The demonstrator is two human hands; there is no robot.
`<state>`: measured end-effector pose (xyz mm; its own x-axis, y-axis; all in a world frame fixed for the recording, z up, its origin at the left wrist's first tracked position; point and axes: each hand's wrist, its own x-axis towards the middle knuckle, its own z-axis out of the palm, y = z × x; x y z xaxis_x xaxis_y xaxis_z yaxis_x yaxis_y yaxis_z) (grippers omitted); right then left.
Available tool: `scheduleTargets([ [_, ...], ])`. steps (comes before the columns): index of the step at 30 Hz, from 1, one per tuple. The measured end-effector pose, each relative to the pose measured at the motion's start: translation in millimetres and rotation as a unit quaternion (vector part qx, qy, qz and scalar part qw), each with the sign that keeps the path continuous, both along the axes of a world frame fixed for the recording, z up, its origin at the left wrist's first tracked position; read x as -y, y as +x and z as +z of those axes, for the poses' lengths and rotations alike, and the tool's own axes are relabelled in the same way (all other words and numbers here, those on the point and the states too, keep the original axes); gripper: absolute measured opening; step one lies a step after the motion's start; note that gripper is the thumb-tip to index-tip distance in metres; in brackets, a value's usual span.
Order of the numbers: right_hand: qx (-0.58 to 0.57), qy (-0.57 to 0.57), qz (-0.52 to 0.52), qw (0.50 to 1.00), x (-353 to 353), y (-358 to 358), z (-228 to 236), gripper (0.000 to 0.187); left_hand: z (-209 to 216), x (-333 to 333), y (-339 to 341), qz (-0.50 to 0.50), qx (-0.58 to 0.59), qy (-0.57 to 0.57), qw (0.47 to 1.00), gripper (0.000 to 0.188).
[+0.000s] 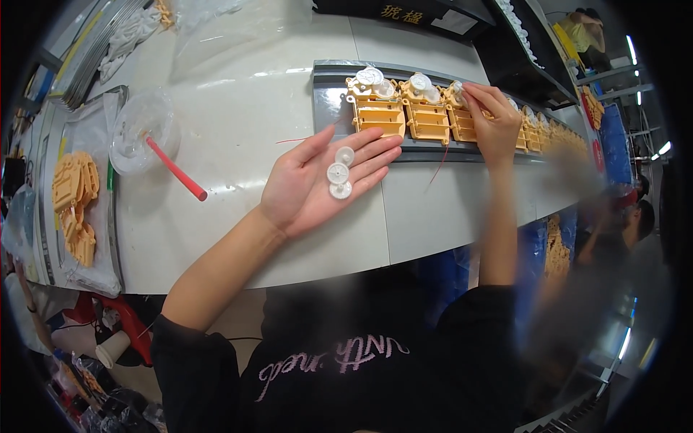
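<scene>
My left hand point(297, 186) is held palm up over the table, its fingers stretched out flat. Three small white plastic gears point(338, 173) lie in a line across that palm. Farther right, my right hand point(498, 126) has thumb and fingertips pinched on a white gear point(457, 88) at the top of the third housing in a row; the fingers partly cover it. These yellow-orange plastic housings point(380, 119) stand side by side in a long grey tray point(328, 94). White gears point(369, 76) sit on the upper part of the nearest ones. Thin red wires stick out beside the tray.
A clear plastic tub point(137, 162) with a red-handled stick point(177, 169) leaning out stands at left. Beyond it, a lined tray point(108, 209) bears several yellow-orange parts point(74, 202). Black bins point(530, 54) line the table's far side. Other people appear at far right.
</scene>
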<state>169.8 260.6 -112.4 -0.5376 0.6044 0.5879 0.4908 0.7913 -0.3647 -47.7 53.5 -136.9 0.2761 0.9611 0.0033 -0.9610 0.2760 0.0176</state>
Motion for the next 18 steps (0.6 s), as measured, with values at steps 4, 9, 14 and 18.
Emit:
scheduleTargets([
  [4,0.003,0.012,0.004,1.0,-0.8,-2.9,-2.4,0.014,0.2,1.1,-1.2,0.004,-0.003,0.002,1.0,0.06],
  [9,0.052,0.082,0.013,0.995,3.5,-2.5,1.3,0.015,0.7,0.8,-1.2,0.005,-0.011,0.004,1.0,0.061],
  [14,0.067,0.05,0.016,0.996,9.9,-2.1,3.6,0.016,1.6,0.9,-0.2,0.005,-0.009,0.001,1.0,0.062],
  [18,0.066,0.08,0.004,0.995,16.7,-1.2,8.6,0.019,-0.3,-0.2,0.6,0.002,-0.006,0.01,1.0,0.064],
])
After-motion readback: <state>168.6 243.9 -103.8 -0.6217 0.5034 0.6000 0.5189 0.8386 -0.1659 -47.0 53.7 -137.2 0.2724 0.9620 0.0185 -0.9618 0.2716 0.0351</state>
